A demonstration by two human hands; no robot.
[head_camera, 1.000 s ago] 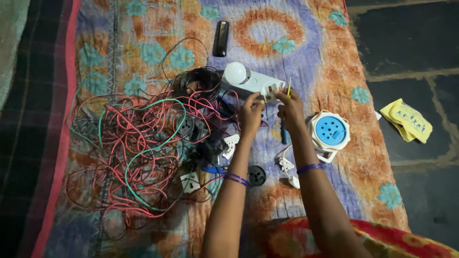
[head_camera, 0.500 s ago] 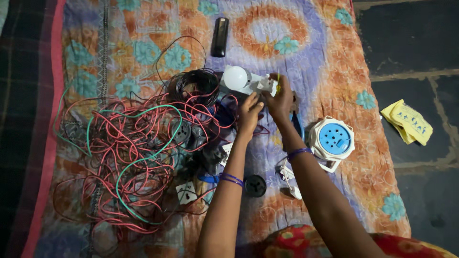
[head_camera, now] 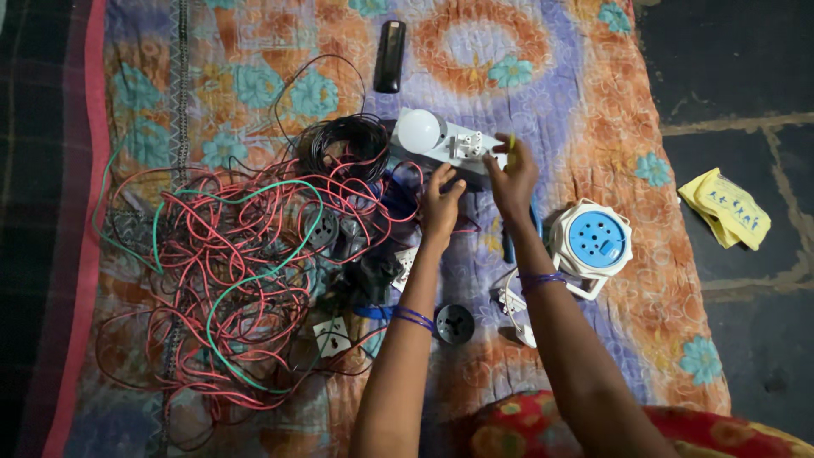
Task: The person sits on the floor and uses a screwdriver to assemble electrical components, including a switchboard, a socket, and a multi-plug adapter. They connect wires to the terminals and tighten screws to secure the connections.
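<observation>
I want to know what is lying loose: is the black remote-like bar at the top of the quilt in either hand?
No, the black bar lies alone on the quilt, well above both hands at the white board.

Wire tangle (head_camera: 229, 271) sprawls left on the quilt (head_camera: 593, 110); switchboard (head_camera: 449, 144) sits behind both hands, remote (head_camera: 390, 56) farther back, round extension reel (head_camera: 593, 242) right, cloth (head_camera: 725, 208) out on the floor (head_camera: 746, 76).

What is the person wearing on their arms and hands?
Both arms are bare, with no sleeves and no gloves. The left hand has thin purple bangles around its wrist. The right hand has purple bangles around its wrist too. Any rings are too small to tell. A red flowered cloth shows at the bottom, near the arms.
</observation>
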